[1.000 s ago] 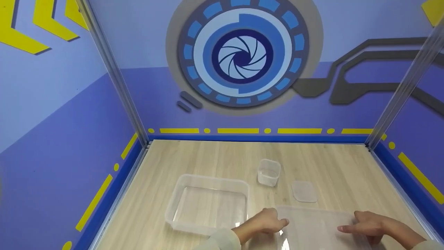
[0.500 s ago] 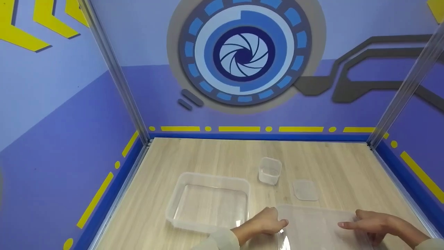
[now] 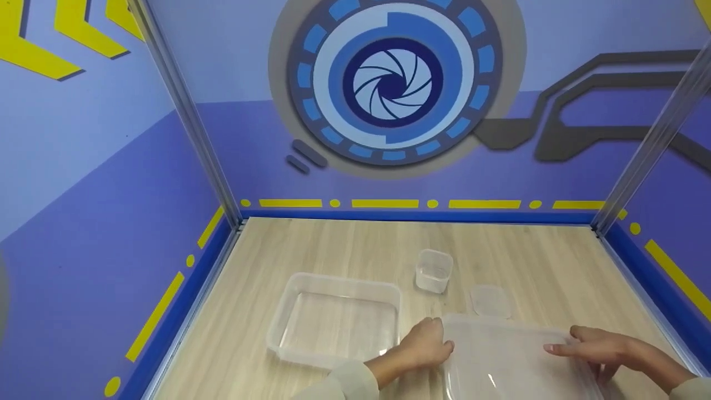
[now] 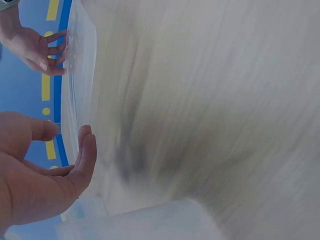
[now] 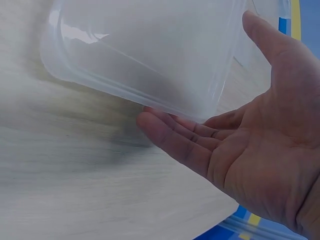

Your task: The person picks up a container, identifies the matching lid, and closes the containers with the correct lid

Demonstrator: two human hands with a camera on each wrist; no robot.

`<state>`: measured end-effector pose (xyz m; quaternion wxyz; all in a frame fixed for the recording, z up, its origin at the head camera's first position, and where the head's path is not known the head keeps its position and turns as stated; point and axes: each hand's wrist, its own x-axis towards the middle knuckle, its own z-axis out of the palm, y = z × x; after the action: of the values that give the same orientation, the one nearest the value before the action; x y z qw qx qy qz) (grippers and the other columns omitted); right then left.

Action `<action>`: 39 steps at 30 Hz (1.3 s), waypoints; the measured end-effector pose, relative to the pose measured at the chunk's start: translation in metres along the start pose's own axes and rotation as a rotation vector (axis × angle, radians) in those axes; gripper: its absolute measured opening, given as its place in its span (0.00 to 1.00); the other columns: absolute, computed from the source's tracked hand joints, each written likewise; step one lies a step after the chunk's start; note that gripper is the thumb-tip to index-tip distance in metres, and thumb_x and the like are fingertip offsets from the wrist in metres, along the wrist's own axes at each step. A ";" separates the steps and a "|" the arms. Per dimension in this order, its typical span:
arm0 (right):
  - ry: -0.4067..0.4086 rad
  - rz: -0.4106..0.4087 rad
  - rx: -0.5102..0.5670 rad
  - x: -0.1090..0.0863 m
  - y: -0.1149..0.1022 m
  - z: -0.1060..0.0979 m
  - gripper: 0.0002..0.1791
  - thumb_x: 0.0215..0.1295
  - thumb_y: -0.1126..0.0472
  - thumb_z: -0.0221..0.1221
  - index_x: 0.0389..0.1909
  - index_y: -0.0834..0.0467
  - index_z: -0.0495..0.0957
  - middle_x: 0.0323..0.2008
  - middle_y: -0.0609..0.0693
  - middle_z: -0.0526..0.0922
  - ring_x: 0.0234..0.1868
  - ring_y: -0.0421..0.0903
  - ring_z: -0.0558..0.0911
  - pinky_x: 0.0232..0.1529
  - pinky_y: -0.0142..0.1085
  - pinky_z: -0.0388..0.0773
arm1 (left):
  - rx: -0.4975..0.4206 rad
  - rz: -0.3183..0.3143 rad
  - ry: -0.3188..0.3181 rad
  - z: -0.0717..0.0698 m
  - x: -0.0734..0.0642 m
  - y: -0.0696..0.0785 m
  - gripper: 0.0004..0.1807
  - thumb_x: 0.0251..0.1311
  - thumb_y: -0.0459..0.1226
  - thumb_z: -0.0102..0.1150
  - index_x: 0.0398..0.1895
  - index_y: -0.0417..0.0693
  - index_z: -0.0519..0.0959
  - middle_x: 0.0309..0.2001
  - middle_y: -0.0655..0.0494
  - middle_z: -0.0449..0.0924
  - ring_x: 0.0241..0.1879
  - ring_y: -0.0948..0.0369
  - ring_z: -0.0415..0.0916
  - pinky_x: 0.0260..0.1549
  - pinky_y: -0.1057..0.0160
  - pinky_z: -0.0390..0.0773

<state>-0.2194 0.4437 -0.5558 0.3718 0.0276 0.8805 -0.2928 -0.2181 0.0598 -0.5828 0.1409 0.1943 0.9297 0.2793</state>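
A large translucent rectangular lid (image 3: 511,361) is raised off the wooden table at the front right, its shadow below it in both wrist views. My left hand (image 3: 425,345) grips its left edge, thumb above and fingers beneath, as the left wrist view shows. At the opposite edge my right hand (image 3: 608,350) holds the lid, thumb over the top and fingers (image 5: 175,140) supporting it from below. Left of the lid stands a large translucent container (image 3: 344,284) without a cover. The lid's far edge overlaps a small square lid (image 3: 493,300) in the head view.
A small clear container (image 3: 434,271) stands upright behind the large lid, between the big container and the small lid. Blue printed panels (image 3: 233,150) enclose the wooden table (image 3: 333,244) at the back and both sides, with metal posts in the corners.
Both hands have lifted the large lid slightly, and its far edge now reaches over the small lid's near edge in the head view. The containers have stayed put; the head view tilts down a little.
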 end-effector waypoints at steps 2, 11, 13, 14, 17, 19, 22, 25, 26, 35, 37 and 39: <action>0.001 -0.010 0.012 0.000 -0.002 -0.003 0.60 0.74 0.30 0.57 0.70 0.85 0.51 0.48 0.63 0.76 0.41 0.52 0.82 0.41 0.50 0.89 | 0.003 -0.003 -0.010 -0.006 0.000 0.000 0.14 0.68 0.40 0.61 0.47 0.37 0.81 0.35 0.56 0.73 0.31 0.62 0.68 0.31 0.63 0.76; 0.058 -0.056 0.069 -0.003 -0.005 -0.005 0.59 0.74 0.35 0.59 0.73 0.84 0.48 0.46 0.62 0.74 0.37 0.51 0.82 0.35 0.46 0.89 | 0.027 0.039 0.028 -0.030 0.001 0.000 0.07 0.61 0.35 0.66 0.37 0.46 0.76 0.32 0.60 0.70 0.31 0.64 0.67 0.33 0.67 0.75; 0.069 -0.081 0.076 -0.002 -0.006 -0.005 0.56 0.75 0.38 0.60 0.72 0.84 0.48 0.45 0.61 0.74 0.37 0.50 0.82 0.35 0.46 0.89 | 0.037 0.049 0.056 -0.034 0.001 -0.001 0.09 0.60 0.38 0.67 0.35 0.47 0.75 0.31 0.60 0.70 0.30 0.64 0.68 0.33 0.66 0.75; 0.075 -0.098 0.087 -0.002 -0.006 -0.005 0.54 0.75 0.41 0.61 0.72 0.84 0.48 0.45 0.61 0.75 0.37 0.51 0.82 0.34 0.47 0.89 | 0.039 0.055 0.071 -0.036 0.001 -0.002 0.10 0.60 0.39 0.67 0.35 0.46 0.76 0.31 0.60 0.71 0.30 0.63 0.68 0.33 0.66 0.75; 0.088 -0.157 0.116 -0.002 -0.005 -0.003 0.46 0.75 0.54 0.62 0.71 0.83 0.49 0.42 0.60 0.77 0.35 0.52 0.83 0.33 0.47 0.88 | 0.039 0.068 0.112 -0.042 0.001 -0.004 0.13 0.59 0.41 0.69 0.40 0.44 0.78 0.34 0.59 0.73 0.31 0.63 0.70 0.35 0.65 0.77; 0.093 -0.200 0.130 -0.003 -0.004 -0.003 0.41 0.72 0.62 0.61 0.71 0.83 0.50 0.41 0.60 0.77 0.35 0.53 0.83 0.33 0.47 0.88 | 0.028 0.080 0.139 -0.045 0.001 -0.005 0.15 0.59 0.39 0.70 0.45 0.42 0.79 0.36 0.59 0.75 0.34 0.63 0.72 0.39 0.64 0.79; 0.112 -0.239 0.134 -0.002 -0.004 -0.004 0.37 0.68 0.71 0.58 0.70 0.82 0.51 0.40 0.59 0.76 0.35 0.53 0.83 0.33 0.46 0.88 | 0.015 0.090 0.167 -0.048 0.002 -0.006 0.16 0.57 0.36 0.70 0.47 0.42 0.79 0.37 0.60 0.74 0.36 0.63 0.72 0.41 0.63 0.79; 0.141 -0.243 0.136 -0.002 -0.006 -0.006 0.36 0.65 0.75 0.55 0.70 0.82 0.52 0.41 0.59 0.75 0.34 0.53 0.82 0.34 0.46 0.88 | 0.014 0.091 0.175 -0.051 0.002 -0.006 0.15 0.58 0.35 0.70 0.47 0.42 0.78 0.36 0.60 0.73 0.35 0.63 0.72 0.40 0.64 0.79; 0.152 -0.243 0.137 -0.002 -0.007 -0.006 0.36 0.64 0.76 0.55 0.70 0.82 0.52 0.42 0.59 0.75 0.34 0.53 0.82 0.34 0.46 0.88 | 0.015 0.089 0.176 -0.051 0.002 -0.006 0.15 0.58 0.35 0.69 0.46 0.42 0.78 0.36 0.60 0.73 0.35 0.63 0.72 0.39 0.64 0.79; 0.270 -0.262 0.140 0.001 -0.021 -0.009 0.39 0.64 0.77 0.55 0.75 0.79 0.52 0.46 0.62 0.75 0.37 0.52 0.79 0.31 0.46 0.88 | -0.021 0.081 0.249 -0.054 0.001 -0.011 0.17 0.57 0.29 0.66 0.51 0.37 0.78 0.38 0.57 0.75 0.38 0.59 0.76 0.43 0.61 0.81; 0.284 -0.286 0.143 0.002 -0.022 -0.009 0.38 0.66 0.78 0.53 0.75 0.79 0.51 0.46 0.63 0.75 0.39 0.53 0.79 0.31 0.46 0.88 | -0.035 0.071 0.253 -0.054 0.001 -0.011 0.19 0.58 0.28 0.66 0.53 0.36 0.78 0.39 0.57 0.75 0.39 0.59 0.76 0.44 0.61 0.81; 0.294 -0.296 0.152 0.003 -0.021 -0.008 0.37 0.66 0.78 0.51 0.75 0.78 0.50 0.45 0.62 0.75 0.40 0.53 0.80 0.30 0.46 0.88 | -0.039 0.063 0.254 -0.053 0.001 -0.012 0.20 0.59 0.28 0.66 0.56 0.36 0.78 0.41 0.56 0.76 0.41 0.59 0.77 0.45 0.61 0.81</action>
<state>-0.2327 0.4299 -0.5426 0.1893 -0.0314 0.8951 -0.4025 -0.2424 0.0265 -0.5473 0.0169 0.1839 0.9279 0.3239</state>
